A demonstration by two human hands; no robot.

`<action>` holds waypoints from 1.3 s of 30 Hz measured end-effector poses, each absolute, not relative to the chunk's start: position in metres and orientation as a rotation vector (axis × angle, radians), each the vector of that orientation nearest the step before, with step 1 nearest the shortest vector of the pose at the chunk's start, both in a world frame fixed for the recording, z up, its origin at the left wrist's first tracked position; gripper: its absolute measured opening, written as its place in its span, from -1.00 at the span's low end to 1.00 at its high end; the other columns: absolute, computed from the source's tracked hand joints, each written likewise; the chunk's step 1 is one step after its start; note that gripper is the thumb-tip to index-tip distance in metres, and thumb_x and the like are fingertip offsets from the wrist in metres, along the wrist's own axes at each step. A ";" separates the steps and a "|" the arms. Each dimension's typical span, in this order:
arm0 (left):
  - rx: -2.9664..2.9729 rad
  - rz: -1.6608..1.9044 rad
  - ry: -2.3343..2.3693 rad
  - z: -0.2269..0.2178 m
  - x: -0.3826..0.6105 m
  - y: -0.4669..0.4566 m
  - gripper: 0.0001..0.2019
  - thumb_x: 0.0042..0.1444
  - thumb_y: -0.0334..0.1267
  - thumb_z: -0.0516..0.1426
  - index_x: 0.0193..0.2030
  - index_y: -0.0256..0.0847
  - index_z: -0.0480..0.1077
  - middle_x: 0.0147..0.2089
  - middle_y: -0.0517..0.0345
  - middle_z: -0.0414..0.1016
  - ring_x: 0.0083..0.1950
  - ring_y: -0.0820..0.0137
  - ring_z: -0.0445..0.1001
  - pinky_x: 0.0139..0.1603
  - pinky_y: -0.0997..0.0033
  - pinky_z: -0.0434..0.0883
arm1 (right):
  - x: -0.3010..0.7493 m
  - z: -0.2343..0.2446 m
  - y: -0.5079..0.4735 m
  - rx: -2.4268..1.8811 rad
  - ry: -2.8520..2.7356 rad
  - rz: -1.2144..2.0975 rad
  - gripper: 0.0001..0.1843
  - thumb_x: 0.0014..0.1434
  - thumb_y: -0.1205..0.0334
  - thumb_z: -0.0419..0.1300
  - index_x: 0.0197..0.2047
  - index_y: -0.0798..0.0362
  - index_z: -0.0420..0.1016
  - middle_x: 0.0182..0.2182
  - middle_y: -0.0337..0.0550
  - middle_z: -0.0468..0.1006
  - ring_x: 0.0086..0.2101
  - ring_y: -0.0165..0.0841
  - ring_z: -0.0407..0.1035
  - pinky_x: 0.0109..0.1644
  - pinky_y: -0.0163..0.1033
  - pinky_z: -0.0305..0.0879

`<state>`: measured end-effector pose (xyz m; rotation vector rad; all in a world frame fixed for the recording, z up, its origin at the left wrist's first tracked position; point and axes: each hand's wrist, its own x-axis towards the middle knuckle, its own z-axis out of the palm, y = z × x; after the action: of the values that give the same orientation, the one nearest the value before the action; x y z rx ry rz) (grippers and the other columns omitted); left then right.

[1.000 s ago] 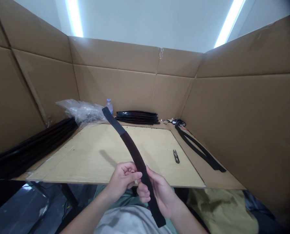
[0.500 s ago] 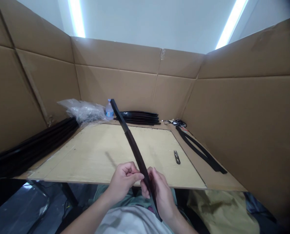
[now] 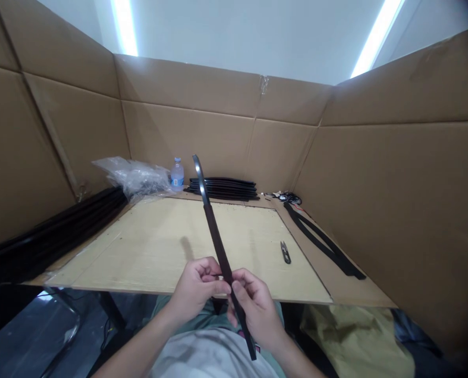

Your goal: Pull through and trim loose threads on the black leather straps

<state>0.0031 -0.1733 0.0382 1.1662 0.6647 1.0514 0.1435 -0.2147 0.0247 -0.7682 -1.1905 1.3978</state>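
A long black curved strip (image 3: 218,242) slants upward in front of me, its upper end glossy and its middle wrapped in a matte dark sleeve. Both hands grip it near the table's front edge. My left hand (image 3: 200,286) pinches the strip's left side between thumb and fingers. On the right side, my right hand (image 3: 255,302) is closed around it, thumb pressed on its face. The strip's lower end sticks out below my hands, over my lap. Small thread snips (image 3: 285,252) lie on the board to the right.
A pale board (image 3: 147,247) covers the table. Black strips are stacked at the left (image 3: 61,231) and at the back (image 3: 226,189). A plastic bag (image 3: 135,178) and a water bottle (image 3: 177,175) stand back left. Two black bands (image 3: 324,242) lie right. Cardboard walls (image 3: 190,126) enclose the table.
The strip has turned in my hands, its upper end swinging right and now showing its glossy face. My right thumb has come onto the front of the strip.
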 end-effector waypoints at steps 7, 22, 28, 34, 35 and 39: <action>1.195 0.986 0.572 0.034 -0.002 -0.173 -0.75 -0.15 -0.28 0.31 -0.46 -0.32 0.31 -0.60 0.27 0.36 -0.65 0.64 0.20 -0.65 0.65 0.05 | 0.150 0.037 -0.220 -0.746 -1.254 1.527 -0.72 0.15 0.09 0.16 -0.25 0.08 0.17 -0.54 -0.31 0.38 -0.69 -0.50 0.30 -0.70 -0.41 0.29; 1.236 1.111 0.702 0.031 0.001 -0.170 -0.70 -0.04 -0.22 0.24 -0.56 -0.29 0.20 -0.65 0.21 0.38 -0.68 0.64 0.11 -0.66 0.61 -0.05 | 0.145 0.038 -0.219 -0.625 -1.087 1.437 -0.73 0.22 0.13 0.08 -0.40 0.09 0.14 -0.41 -0.14 0.47 -0.59 -0.55 0.23 -0.56 -0.42 0.07; 1.217 1.126 0.741 0.032 0.002 -0.168 -0.68 -0.14 -0.21 0.29 -0.56 -0.31 0.22 -0.64 0.27 0.33 -0.67 0.66 0.08 -0.67 0.64 -0.03 | 0.144 0.033 -0.214 -0.665 -1.070 1.374 -0.78 0.12 0.20 0.21 -0.20 0.09 0.29 -0.38 -0.18 0.41 -0.55 -0.53 0.21 -0.54 -0.40 0.14; 1.189 0.979 0.544 0.034 0.005 -0.171 -0.68 -0.18 -0.22 0.32 -0.33 -0.33 0.36 -0.49 0.14 0.45 -0.58 0.45 0.39 -0.62 0.55 0.26 | 0.145 0.035 -0.212 -0.793 -1.123 1.403 -0.50 -0.04 0.23 0.33 -0.03 0.13 0.30 -0.31 -0.09 0.44 -0.56 -0.49 0.30 -0.61 -0.36 0.30; 1.197 0.966 0.518 0.036 0.006 -0.172 -0.69 -0.14 -0.20 0.30 -0.31 -0.34 0.38 -0.48 0.12 0.45 -0.58 0.44 0.41 -0.63 0.54 0.26 | 0.146 0.036 -0.213 -0.810 -1.129 1.410 -0.50 -0.05 0.23 0.34 -0.05 0.15 0.31 -0.32 -0.10 0.44 -0.57 -0.48 0.32 -0.59 -0.33 0.34; 1.196 0.941 0.456 0.039 0.006 -0.175 -0.76 -0.07 -0.21 0.26 -0.36 -0.36 0.39 -0.54 0.13 0.43 -0.63 0.40 0.42 -0.66 0.52 0.28 | 0.146 0.037 -0.215 -0.808 -1.151 1.439 -0.57 -0.04 0.23 0.34 -0.13 0.14 0.31 -0.39 -0.18 0.44 -0.61 -0.45 0.38 -0.56 -0.31 0.36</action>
<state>0.0065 -0.1748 0.0387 1.1962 0.4559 0.9414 0.1464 -0.2149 0.0368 -0.8077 -1.1506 1.4393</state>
